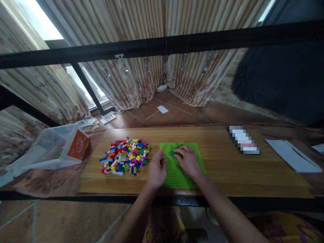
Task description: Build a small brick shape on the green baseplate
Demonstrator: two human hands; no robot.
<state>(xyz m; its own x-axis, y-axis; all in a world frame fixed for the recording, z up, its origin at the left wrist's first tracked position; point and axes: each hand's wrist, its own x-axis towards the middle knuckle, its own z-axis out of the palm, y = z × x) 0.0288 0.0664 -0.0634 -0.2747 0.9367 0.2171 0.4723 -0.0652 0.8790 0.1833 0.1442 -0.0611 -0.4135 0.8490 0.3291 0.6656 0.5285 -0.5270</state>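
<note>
With left hand [157, 169] resting relaxed and empty on the 9 o'clock edge of the green baseplate [177, 173] at table [222, 175] centre, press dark green brick [173, 153], pinched by right hand [188, 161], squarely onto studs, at 3 o'clock of brick pile [125, 156].

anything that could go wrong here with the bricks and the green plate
The baseplate lies at the table's near edge; pressing with the right hand might tip or slide it. The left hand sits close to the loose brick pile and could scatter pieces. The dark green brick is small and half hidden.
</note>
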